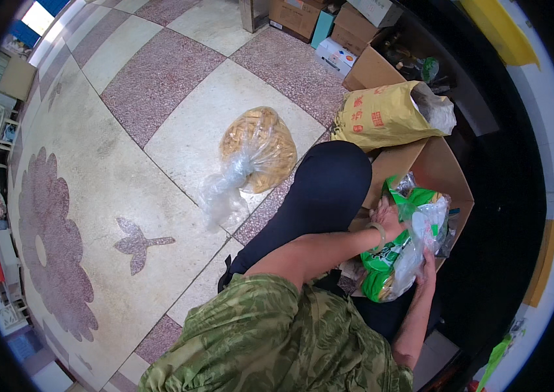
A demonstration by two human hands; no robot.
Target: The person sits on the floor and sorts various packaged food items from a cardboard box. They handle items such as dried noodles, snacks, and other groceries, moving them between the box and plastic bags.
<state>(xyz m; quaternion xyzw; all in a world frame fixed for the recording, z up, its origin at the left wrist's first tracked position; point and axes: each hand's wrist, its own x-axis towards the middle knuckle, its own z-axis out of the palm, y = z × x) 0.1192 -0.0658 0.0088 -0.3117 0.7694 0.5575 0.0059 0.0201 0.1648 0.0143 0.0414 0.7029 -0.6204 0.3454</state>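
A green and clear plastic bag (383,261) with pale yellowish contents lies over the opening of a cardboard box (446,169). My left hand (388,219), with a pale bangle (381,237) at its wrist, is at the bag's near left side, its fingertips partly hidden against the box. On the bag's right side, my right hand (426,267) grips the clear film, with some fingers hidden behind it. Dark and clear plastic packets (448,240) show inside the box beside the bag.
A knotted clear bag of yellowish strips (269,147) sits on the tiled floor (198,132) to the left of my knee (338,169). A yellow woven sack (379,115) rests beyond the box. Several cartons (296,17) stand farther back. A dark surface (502,206) runs along the right.
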